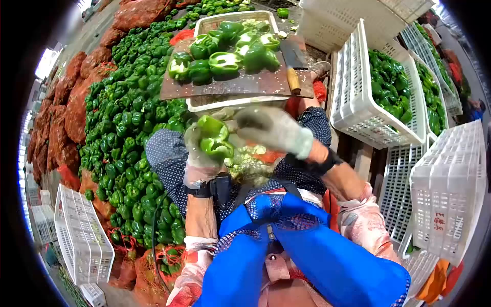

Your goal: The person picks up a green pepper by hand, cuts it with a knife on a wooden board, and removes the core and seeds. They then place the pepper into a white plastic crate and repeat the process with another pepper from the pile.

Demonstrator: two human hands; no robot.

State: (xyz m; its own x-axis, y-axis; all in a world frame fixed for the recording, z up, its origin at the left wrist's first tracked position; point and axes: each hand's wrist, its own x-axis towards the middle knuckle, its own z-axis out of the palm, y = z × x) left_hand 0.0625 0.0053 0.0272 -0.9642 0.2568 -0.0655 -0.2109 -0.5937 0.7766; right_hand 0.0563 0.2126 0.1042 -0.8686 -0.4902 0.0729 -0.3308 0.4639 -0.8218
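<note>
My left hand, in a whitish work glove, is closed around a cut green bell pepper with its pale inside showing. To its right is my gloved right hand, smeared by motion, so its fingers cannot be made out. Both hands are above my lap, where pale pepper cores and seeds have gathered. Beyond them a brown cutting board carries several halved bell peppers. A cleaver with a wooden handle lies at the board's right end.
A large heap of whole green bell peppers spreads along the left, with red mesh sacks behind it. White plastic crates stand at right, one holding peppers. Another white crate is at lower left. The board rests across a white crate.
</note>
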